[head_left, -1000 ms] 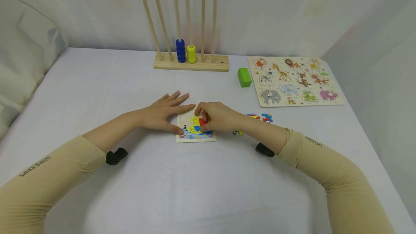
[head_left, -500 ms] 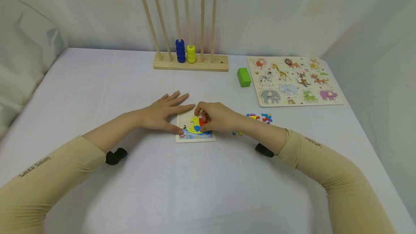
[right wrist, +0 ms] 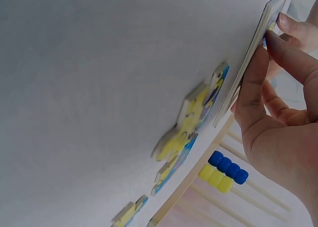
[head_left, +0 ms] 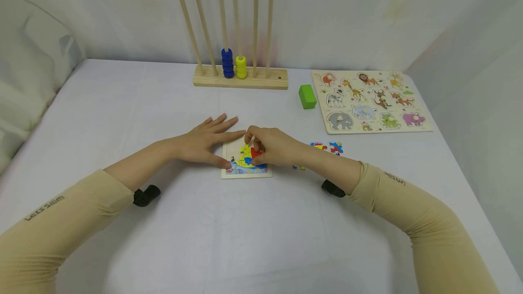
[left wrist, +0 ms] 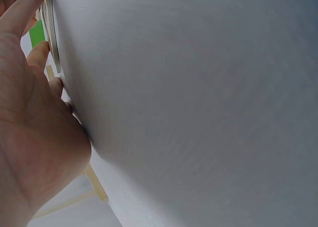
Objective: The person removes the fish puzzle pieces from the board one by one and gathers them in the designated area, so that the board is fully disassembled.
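A small wooden jigsaw tray (head_left: 247, 176) lies flat on the white table, its picture partly filled with yellow, red and blue pieces. My left hand (head_left: 200, 146) is spread at the tray's left side, the thumb on its lower left and the index finger across its top edge. From the right, my right hand (head_left: 278, 147) reaches over the tray, finger and thumb bent around a red puzzle piece (head_left: 255, 152), which the fingers partly hide. In the right wrist view, the right hand's finger and thumb meet at the tray.
Loose puzzle pieces (head_left: 336, 148) lie right of the tray, partly under the right forearm. Behind stand a wooden peg abacus (head_left: 241, 82) with blue and yellow beads and a green block (head_left: 307, 96). An animal knob puzzle board (head_left: 377, 128) lies at back right.
Both hands stay in nearly the same place over the tray. The right fingers shift only very slightly at the red piece, and nothing else has visibly moved.
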The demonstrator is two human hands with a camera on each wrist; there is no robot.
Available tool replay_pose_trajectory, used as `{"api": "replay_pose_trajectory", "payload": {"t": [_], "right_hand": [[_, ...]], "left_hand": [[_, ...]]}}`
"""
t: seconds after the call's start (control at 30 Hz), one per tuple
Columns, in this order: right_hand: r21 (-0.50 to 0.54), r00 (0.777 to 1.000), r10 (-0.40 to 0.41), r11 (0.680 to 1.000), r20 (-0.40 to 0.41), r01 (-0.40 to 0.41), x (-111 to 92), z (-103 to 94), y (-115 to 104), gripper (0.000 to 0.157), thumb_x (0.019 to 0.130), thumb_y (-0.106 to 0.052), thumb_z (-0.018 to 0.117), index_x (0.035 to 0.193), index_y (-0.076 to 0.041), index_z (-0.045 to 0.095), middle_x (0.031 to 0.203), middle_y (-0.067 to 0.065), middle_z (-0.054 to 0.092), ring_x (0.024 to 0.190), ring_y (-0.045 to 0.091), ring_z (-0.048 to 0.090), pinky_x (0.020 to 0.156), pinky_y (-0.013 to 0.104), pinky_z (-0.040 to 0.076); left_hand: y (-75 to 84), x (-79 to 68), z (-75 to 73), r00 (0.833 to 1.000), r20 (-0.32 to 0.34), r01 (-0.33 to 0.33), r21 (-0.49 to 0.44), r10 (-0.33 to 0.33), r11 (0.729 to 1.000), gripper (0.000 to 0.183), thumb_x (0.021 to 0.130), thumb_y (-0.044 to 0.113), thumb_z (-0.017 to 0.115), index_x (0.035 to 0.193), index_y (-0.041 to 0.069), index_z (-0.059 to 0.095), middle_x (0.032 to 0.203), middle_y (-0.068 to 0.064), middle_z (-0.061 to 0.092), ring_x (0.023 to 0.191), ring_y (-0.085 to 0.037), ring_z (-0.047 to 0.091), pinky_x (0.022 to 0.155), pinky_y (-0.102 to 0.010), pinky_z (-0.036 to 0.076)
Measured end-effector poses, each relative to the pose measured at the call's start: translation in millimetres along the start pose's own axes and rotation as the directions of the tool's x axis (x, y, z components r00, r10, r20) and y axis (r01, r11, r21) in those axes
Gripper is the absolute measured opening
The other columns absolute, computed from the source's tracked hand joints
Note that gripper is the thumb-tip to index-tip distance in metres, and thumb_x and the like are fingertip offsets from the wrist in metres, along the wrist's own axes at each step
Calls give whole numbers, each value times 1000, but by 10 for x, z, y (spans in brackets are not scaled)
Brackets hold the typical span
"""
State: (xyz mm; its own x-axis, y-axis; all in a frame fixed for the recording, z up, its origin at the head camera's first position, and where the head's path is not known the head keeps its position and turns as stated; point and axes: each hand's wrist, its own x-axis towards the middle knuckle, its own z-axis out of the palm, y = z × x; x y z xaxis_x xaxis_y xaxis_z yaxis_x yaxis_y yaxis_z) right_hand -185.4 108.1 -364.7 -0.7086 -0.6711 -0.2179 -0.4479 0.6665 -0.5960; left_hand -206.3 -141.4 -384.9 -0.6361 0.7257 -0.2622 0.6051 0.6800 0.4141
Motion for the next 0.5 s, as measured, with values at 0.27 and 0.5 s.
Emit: {"api": "replay_pose_trajectory", "payload": {"t": [0.27,0.5], "right_hand": [[5,1000,1,1000,2,-1,3,0,0,43,85,-18,78,118,-14,51,88,1,59,76,14,54,71,23,45],[24,1000,4,1000,11,-4,2,-11,-11,46,85,-17,78,118,-15,47,87,1,59,76,14,55,72,23,46]], "left_hand": [[2,1,2,1000,-1,2,4,-2,1000,90,83,60,69,157,31,27,170,-9,3,156,-41,-7,121,-68,-2],[4,-1,-3,1000,2,-1,8,1,1000,90,83,60,69,157,32,26,170,-8,2,156,-39,-9,122,-67,-2]]}}
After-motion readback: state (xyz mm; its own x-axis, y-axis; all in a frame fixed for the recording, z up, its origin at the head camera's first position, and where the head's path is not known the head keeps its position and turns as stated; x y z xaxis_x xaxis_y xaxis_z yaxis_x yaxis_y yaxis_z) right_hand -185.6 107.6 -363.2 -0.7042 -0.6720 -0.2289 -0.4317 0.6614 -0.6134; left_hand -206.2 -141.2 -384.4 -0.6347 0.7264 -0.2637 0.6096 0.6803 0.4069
